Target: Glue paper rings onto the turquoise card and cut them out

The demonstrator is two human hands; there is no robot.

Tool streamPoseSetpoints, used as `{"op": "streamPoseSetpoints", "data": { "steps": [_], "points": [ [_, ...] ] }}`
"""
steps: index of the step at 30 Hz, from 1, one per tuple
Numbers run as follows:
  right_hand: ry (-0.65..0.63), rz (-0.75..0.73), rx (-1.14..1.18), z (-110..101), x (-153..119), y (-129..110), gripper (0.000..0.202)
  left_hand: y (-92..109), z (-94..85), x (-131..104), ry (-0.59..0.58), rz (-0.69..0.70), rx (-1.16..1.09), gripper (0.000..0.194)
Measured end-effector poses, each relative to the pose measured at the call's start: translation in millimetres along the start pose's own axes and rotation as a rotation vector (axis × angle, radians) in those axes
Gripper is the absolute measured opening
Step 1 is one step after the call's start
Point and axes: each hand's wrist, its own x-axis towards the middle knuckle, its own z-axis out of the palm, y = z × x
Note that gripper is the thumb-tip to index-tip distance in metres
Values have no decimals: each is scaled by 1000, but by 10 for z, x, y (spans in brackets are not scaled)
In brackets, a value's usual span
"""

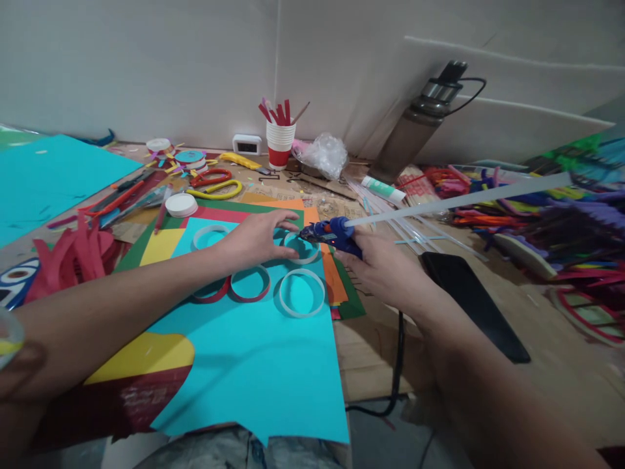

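**Hot-glue gun [342,236] sat nose-in at a pale ring beside the left fingers**

The right hand [383,260] had its fingers wrapped firmly around the gun's handle, with the nozzle reaching nearly to the left thumb. The left hand [258,238] held its thumb and fingers parted in a loose C around the near side of the pale ring [308,261]; whether they touched its rim could not be told, nor whether the nozzle did. Good work here seemed to call for a steady thumb and a thin bead, with skin kept off the hot tip and the ring left round.

Just nearer the body than the left thumb, a second pale ring [303,316] and a red ring [250,300] lay on the cyan sheet [273,365]. Those would be best left unbumped by either wrist. A black cord [401,345] hung below the right fingers, worth keeping slack. Behind them stretched the long glue stick [454,200], which could snag during a turn, and to their right lay a black phone [473,303]. Well beyond both hands' fingers stood stacked paper cups [280,146] and a tilted bottle [407,133].
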Motion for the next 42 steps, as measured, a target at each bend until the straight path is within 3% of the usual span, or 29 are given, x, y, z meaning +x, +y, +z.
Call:
{"op": "streamPoseSetpoints", "data": {
  "steps": [8, 18, 33, 42],
  "points": [
    [5, 2, 68, -3, -11, 9, 25, 4, -19, 10, 3, -22, 105, 61],
    [29, -16, 98, -10, -11, 3, 23, -63, -16, 40, -13, 82, 146, 51],
    [20, -12, 204, 94, 34, 21, 21, -34, -39, 19, -5, 9, 107, 53],
    [29, -15, 229, 86, 17, 27, 25, -31, -34, 8, 28, -1, 103, 42]
  ]
}}
